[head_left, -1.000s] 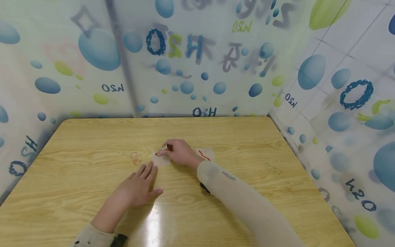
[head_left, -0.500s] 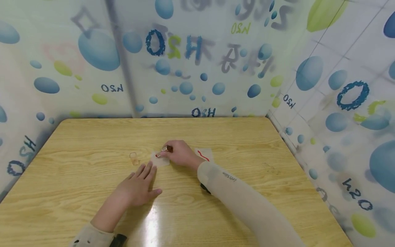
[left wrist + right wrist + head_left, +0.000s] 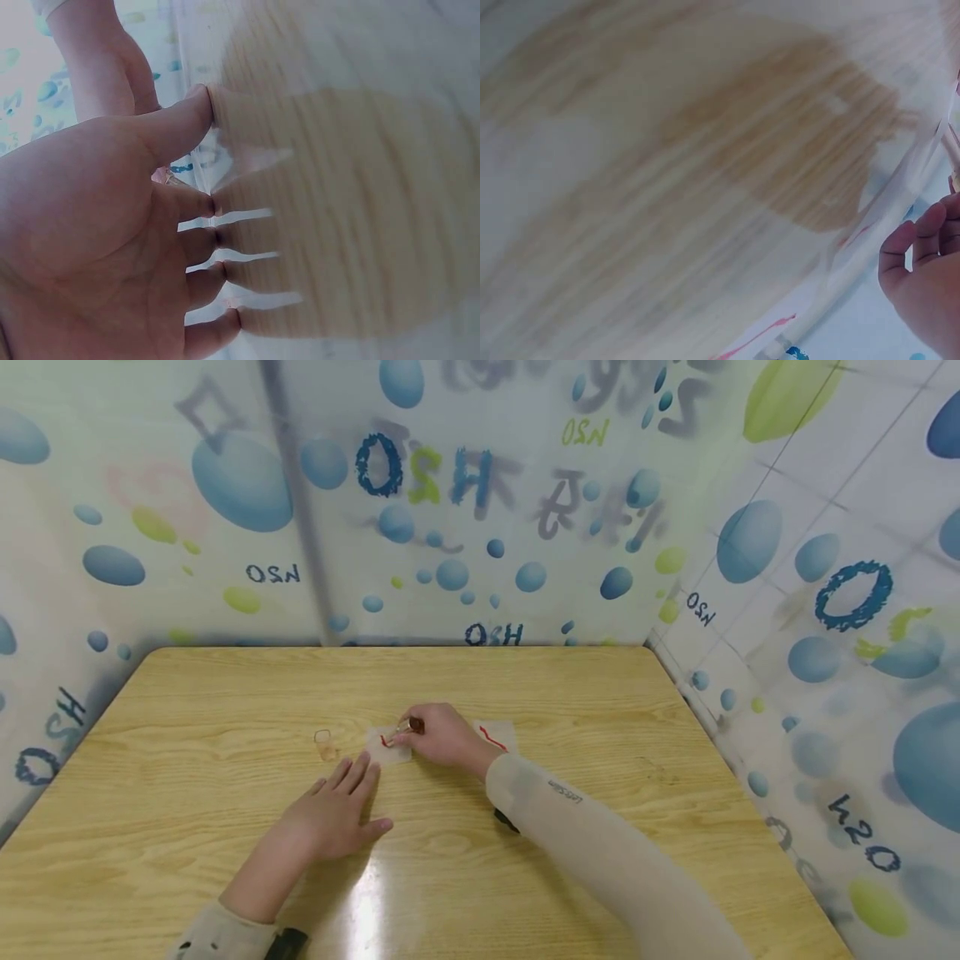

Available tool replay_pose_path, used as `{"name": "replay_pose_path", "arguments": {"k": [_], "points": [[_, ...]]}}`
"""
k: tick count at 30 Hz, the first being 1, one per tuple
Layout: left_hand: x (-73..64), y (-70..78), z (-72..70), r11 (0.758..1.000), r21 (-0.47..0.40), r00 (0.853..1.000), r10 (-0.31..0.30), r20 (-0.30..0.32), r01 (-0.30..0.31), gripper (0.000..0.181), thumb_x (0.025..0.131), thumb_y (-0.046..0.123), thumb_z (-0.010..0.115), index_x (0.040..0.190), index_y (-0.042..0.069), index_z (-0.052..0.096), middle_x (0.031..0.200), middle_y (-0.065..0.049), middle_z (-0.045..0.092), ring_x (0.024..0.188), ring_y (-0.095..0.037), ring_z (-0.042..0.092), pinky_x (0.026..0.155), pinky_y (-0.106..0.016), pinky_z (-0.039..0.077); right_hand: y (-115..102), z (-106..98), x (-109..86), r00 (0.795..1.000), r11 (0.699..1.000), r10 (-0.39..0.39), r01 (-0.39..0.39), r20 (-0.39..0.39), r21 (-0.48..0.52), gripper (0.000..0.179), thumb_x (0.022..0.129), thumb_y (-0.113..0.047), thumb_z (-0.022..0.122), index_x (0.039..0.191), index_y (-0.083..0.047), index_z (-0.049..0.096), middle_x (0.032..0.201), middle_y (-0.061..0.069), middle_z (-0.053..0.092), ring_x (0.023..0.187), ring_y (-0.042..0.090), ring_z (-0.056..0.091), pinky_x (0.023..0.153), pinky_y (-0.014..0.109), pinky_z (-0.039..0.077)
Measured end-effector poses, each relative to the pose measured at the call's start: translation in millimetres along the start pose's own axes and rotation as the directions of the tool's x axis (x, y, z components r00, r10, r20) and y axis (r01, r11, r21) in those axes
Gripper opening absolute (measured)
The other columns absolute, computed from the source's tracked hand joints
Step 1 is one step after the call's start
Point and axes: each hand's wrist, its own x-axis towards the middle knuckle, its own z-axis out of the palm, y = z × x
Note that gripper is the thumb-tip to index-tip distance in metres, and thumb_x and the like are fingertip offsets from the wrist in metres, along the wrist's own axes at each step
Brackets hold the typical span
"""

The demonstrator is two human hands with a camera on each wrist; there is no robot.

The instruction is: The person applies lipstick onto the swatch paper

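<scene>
My right hand pinches a slim lipstick with a dark brown end and a shiny barrel. Its tip is down at a small whitish square of paper, where a short red stroke shows. Beside that paper's lower left corner, my left hand lies on the wooden table with straight, slightly spread fingers, fingertips at or near the paper's edge. Another pale square of paper, bearing a longer wavy red line, lies right of my right hand, partly behind the forearm. The right wrist view shows curled fingers, but the lipstick is hardly visible there.
A faint small outline and a brownish mark are on the table left of the papers. Bubble-patterned walls stand along the table's back and right side. Light reflects off the front of the tabletop.
My right hand has shifted slightly right and toward me with the lipstick, and the red mark on the left paper has grown into a short stroke. My left hand stays put.
</scene>
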Motion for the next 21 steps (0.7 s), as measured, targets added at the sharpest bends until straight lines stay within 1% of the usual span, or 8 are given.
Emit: {"name": "replay_pose_path", "arguments": {"k": [4,8,14,21], "points": [[0.5,-0.3,0.1,1.000,-0.007,1.000,0.005,-0.009,-0.005,0.086,0.095,0.056,0.052,0.154,0.000,0.024,0.163,-0.022,0.013,0.148,-0.046,0.015,0.115,-0.066,0.023,1.2,-1.1,-1.5,1.000,1.000,-0.005,0.005,-0.001,-0.016,0.029,0.093,-0.044,0.064,0.111,-0.021,0.069,0.081,-0.006,0.059,0.068,0.009,0.049,0.060,0.023,0.041],[2.2,-2.9,2.2,1.000,-0.024,1.000,0.009,-0.012,-0.010,0.089,0.094,0.059,0.051,0.154,0.000,0.024,0.163,-0.022,0.013,0.148,-0.047,0.014,0.115,-0.066,0.021,2.1,-1.5,-2.6,1.000,1.000,-0.006,0.006,0.003,-0.020,0.029,0.094,-0.044,0.063,0.111,-0.021,0.069,0.079,-0.005,0.059,0.066,0.010,0.049,0.059,0.023,0.039],[1.8,-2.2,1.6,0.999,-0.037,1.000,0.000,-0.001,0.000,0.090,0.094,0.061,0.051,0.155,0.002,0.021,0.164,-0.020,0.011,0.150,-0.045,0.012,0.116,-0.065,0.020,2.0,-2.1,-5.1,1.000,1.000,-0.002,0.002,0.008,-0.018,0.027,0.094,-0.043,0.064,0.110,-0.022,0.069,0.079,-0.005,0.059,0.066,0.010,0.048,0.058,0.023,0.038],[3.4,-3.1,1.8,0.999,-0.051,1.000,0.000,0.013,0.001,0.091,0.094,0.062,0.050,0.156,0.002,0.020,0.164,-0.021,0.009,0.150,-0.046,0.010,0.115,-0.068,0.018,2.3,-2.4,-6.6,1.000,1.000,0.003,-0.002,0.013,-0.015,0.027,0.093,-0.042,0.065,0.109,-0.021,0.069,0.079,-0.005,0.059,0.066,0.009,0.048,0.058,0.022,0.038]]}}
